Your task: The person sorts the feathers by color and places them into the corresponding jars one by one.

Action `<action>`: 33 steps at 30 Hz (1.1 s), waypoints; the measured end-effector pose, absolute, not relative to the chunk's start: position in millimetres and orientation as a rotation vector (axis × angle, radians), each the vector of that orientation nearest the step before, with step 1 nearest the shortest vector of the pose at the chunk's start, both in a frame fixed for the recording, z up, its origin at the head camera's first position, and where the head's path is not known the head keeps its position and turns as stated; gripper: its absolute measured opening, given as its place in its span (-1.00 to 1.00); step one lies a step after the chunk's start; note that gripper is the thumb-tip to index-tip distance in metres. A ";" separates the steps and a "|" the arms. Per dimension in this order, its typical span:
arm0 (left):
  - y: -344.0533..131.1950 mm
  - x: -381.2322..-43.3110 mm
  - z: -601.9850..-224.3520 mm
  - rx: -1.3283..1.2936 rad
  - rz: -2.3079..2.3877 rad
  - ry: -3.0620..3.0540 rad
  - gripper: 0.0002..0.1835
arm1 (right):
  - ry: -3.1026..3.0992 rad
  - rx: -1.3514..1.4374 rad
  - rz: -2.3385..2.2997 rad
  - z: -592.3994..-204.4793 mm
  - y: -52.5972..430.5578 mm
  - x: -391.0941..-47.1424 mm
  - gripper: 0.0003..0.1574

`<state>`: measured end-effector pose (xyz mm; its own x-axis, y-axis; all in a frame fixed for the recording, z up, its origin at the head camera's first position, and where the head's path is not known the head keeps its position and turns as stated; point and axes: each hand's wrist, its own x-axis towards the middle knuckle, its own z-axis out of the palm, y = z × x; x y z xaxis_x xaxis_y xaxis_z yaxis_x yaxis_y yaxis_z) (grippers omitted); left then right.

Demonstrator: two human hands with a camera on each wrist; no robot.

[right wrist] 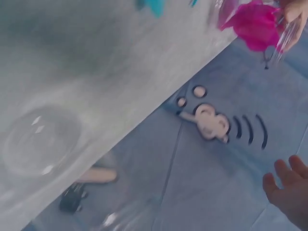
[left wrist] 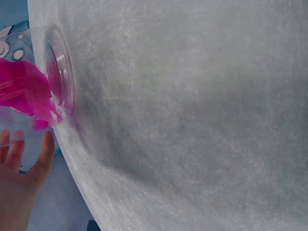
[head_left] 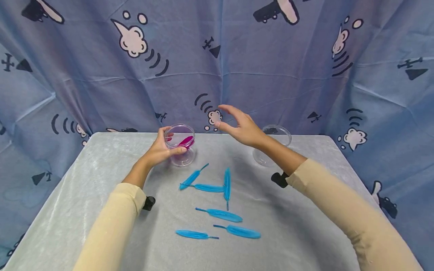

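At the back left of the table, my left hand (head_left: 158, 151) holds a clear round jar (head_left: 182, 161), thumb in front and fingers behind. Magenta feathers (head_left: 185, 142) are inside it; the left wrist view shows them bunched near the jar's base (left wrist: 70, 77). My right hand (head_left: 241, 130) is raised in the air to the right of that jar, fingers and thumb spread, holding nothing. A second clear jar (head_left: 261, 159) stands behind my right forearm, which partly hides it. Several blue feathers (head_left: 225, 215) lie on the table in front of the hands.
A light grey cloth covers the table (head_left: 285, 241). Close behind its back edge hangs a blue patterned curtain (head_left: 190, 49), which also runs along both sides. Small black devices (head_left: 280, 180) are at both wrists.
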<state>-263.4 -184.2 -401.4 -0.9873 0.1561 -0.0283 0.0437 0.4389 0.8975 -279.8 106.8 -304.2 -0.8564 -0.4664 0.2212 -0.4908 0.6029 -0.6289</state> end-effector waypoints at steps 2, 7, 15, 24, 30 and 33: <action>-184.8 -263.6 -401.4 0.173 1.594 2.575 0.12 | -2.813 0.806 1.078 -301.3 121.0 -279.0 -0.15; -184.4 -264.3 -401.7 0.166 1.592 2.576 0.12 | -2.824 0.751 1.043 -302.7 160.2 -279.3 -0.12; -183.2 -264.7 -402.2 0.159 1.580 2.584 0.12 | -2.809 0.435 1.034 -334.8 224.7 -287.7 0.00; -183.9 -263.7 -401.1 0.167 1.594 2.571 0.12 | -2.754 0.244 1.221 -366.4 258.5 -288.5 0.25; -184.7 -264.0 -401.6 0.171 1.592 2.576 0.12 | -2.704 0.313 1.437 -384.0 266.8 -290.6 0.43; -184.7 -263.9 -401.2 0.166 1.594 2.576 0.12 | -2.685 0.331 1.482 -390.2 266.9 -292.2 0.45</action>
<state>-263.9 -184.7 -401.2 -0.9882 0.1495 -0.0342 0.0362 0.4437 0.8954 -292.2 266.9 -390.2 -0.9754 -0.1591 0.1528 -0.2141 0.5159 -0.8295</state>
